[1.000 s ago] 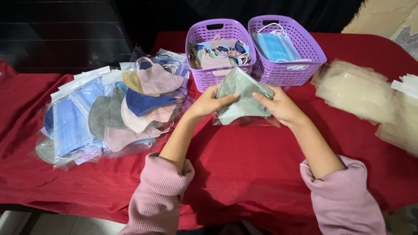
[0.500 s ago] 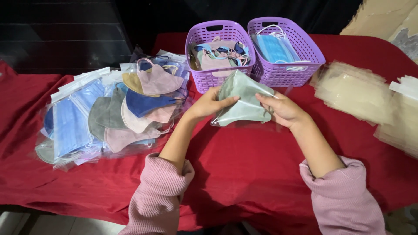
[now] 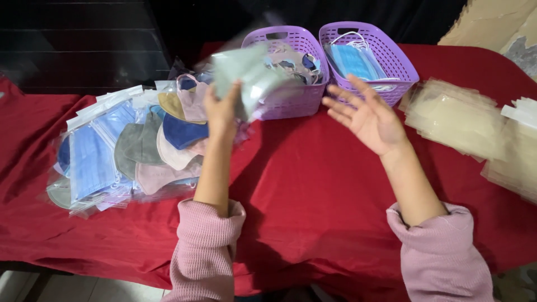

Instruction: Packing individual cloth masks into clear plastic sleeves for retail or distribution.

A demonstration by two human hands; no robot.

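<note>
A pale green face mask in a clear bag (image 3: 246,78) is grasped in the left hand (image 3: 222,109) and held, motion-blurred, above the heap of bagged masks (image 3: 131,151). The right hand (image 3: 366,114) is released, with fingers spread and palm up, over the red cloth (image 3: 313,190); nothing is held in it. Judged from the layout, the work is partly done: many masks are already bagged on the left, while loose ones remain in 2 purple baskets (image 3: 391,61) and empty bags (image 3: 456,120) are stacked at the right. The masks are soft fabric, some cupped and some flat and pleated, in blue, grey, pink and tan. The bags are thin, glossy film. The baskets are rigid, slotted plastic. The cloth is matte and creased.
</note>
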